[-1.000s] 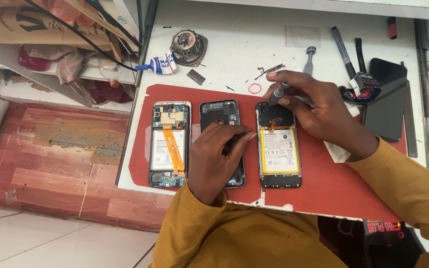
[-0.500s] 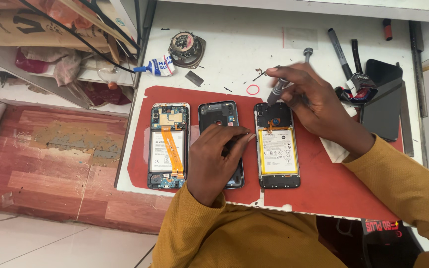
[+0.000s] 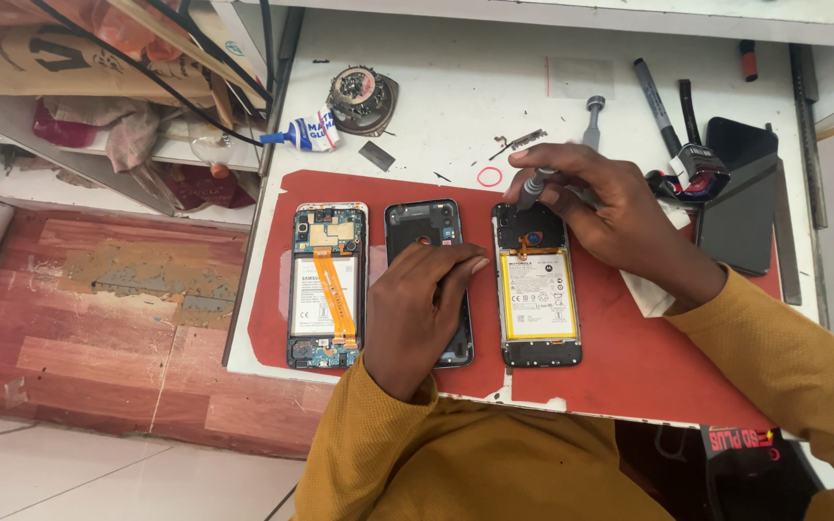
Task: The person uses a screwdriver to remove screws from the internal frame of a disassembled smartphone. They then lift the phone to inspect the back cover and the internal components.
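Observation:
Three opened phones lie side by side on a red mat (image 3: 629, 357). My left hand (image 3: 422, 314) rests flat on the middle phone (image 3: 424, 224), a dark empty frame. My right hand (image 3: 605, 207) grips a grey screwdriver (image 3: 533, 186), whose tip touches the top left of the right phone (image 3: 536, 289), the one with a yellow-edged battery. The left phone (image 3: 325, 285) shows a circuit board and an orange flex cable, and neither hand touches it.
On the white table (image 3: 456, 87) lie a glue tube (image 3: 303, 132), a round metal part (image 3: 362, 92), a small red ring (image 3: 489, 177), pens and tools (image 3: 668, 111) and a dark phone panel (image 3: 737, 203). Left of the table stands a cluttered shelf (image 3: 98, 87) with cables.
My right hand has shifted slightly, bringing the screwdriver tip down onto the top of the right phone. My left hand stays on the middle phone.

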